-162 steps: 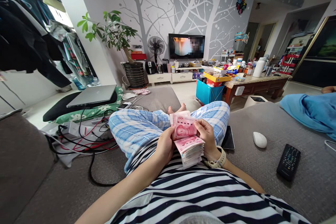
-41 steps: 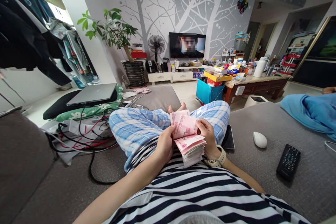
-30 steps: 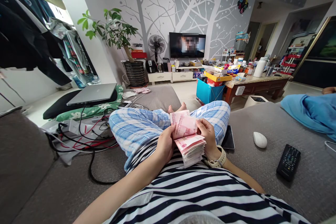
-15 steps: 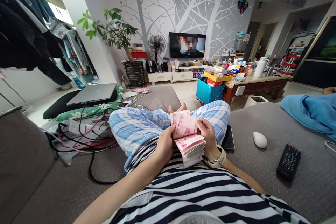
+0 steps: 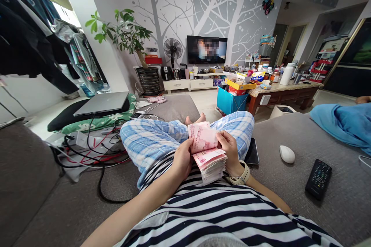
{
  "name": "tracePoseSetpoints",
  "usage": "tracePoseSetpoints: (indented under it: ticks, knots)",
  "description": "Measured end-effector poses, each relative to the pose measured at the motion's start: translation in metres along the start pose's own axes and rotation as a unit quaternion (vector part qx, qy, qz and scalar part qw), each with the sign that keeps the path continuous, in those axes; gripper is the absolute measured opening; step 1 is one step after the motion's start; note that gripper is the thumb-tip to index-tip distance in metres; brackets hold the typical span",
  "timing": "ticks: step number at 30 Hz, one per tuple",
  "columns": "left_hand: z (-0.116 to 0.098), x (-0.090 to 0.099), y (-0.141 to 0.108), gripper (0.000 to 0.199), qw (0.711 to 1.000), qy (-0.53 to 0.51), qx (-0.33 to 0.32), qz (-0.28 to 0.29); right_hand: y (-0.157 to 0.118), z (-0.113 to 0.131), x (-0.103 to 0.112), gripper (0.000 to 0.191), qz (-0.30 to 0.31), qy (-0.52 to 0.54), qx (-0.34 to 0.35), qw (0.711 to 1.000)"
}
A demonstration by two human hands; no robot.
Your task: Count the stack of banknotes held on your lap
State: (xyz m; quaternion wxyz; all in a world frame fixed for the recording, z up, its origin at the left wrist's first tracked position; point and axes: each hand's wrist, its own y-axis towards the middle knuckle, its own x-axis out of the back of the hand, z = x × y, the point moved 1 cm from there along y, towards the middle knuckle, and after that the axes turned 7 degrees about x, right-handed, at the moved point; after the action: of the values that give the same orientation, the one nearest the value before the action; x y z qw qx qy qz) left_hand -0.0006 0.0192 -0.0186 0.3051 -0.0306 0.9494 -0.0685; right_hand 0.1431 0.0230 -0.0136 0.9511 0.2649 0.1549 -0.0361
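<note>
A thick stack of pink and red banknotes [image 5: 213, 166] is bent over between my hands, above my lap. Its upper notes stand raised and fanned away from me, while the thick lower part folds down towards my striped shirt. My left hand [image 5: 184, 156] is closed on the left side of the stack, thumb against the raised notes. On the other side, my right hand [image 5: 228, 150] pinches the right edge of a raised banknote [image 5: 204, 137] between thumb and fingers. A pale watch [image 5: 242, 175] is on my right wrist.
On the grey sofa to my right lie a phone [image 5: 252, 152], a white mouse [image 5: 286, 154] and a black remote control [image 5: 319, 179]. Tangled cables [image 5: 92, 154] and a laptop [image 5: 101, 103] are on my left. A cluttered coffee table [image 5: 278, 90] stands ahead.
The raised notes have shifted very slightly between my fingers. Both hands and the stack are otherwise in the same place.
</note>
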Motion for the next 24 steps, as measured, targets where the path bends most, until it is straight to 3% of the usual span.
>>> tracePoseSetpoints:
  ticks: [12,24]
  knots:
    - [0.0001,-0.0005,0.0002,0.019,1.0,-0.004,-0.002,-0.001,-0.0018,0.0047,-0.0024,0.036,0.0,0.013,-0.011,1.0]
    - [-0.0017,-0.0006,0.0,0.01,1.0,0.021,-0.02,0.005,-0.0018,0.0063,-0.0038,0.035,0.008,0.036,0.001,0.999]
